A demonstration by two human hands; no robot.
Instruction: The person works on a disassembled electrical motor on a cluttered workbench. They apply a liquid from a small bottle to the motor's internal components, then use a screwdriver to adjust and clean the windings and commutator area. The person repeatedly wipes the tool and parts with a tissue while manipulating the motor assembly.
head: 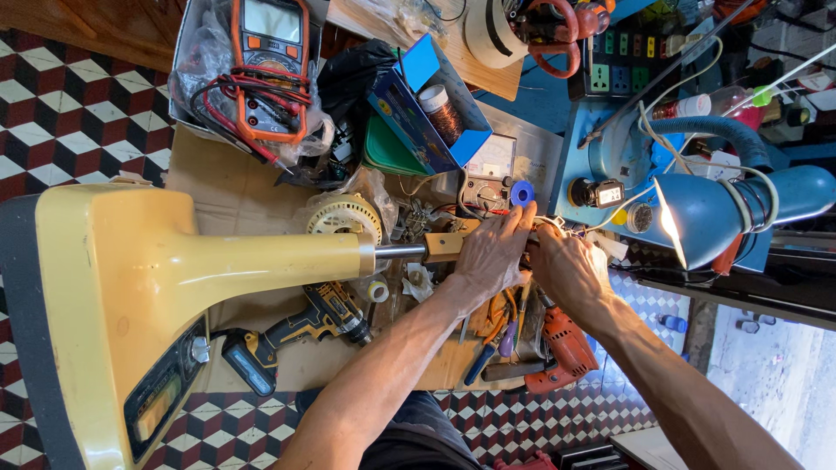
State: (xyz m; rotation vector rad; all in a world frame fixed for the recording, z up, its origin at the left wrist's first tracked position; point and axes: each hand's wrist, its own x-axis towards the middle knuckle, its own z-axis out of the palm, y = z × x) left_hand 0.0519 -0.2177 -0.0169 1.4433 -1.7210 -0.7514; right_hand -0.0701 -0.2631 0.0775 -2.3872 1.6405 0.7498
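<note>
Left hand: closed around the far end of the fan pole, just right of the cream fan base.
Right hand: touching the left hand; its grip cannot be told, fingers hidden.
Fan pole: laid across the desk, centre.
Near side: yellow cordless drill, orange drill.
Far left: multimeter.
Right: blue lamp.

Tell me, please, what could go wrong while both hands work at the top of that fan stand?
The lamp glows close beside the right hand, so a burn seems possible. Loose wires lie under the fingers and might snag or tear. The heavy cream fan stand lies on its side, steadied only by the left hand, and could roll onto the cordless drill.
</note>
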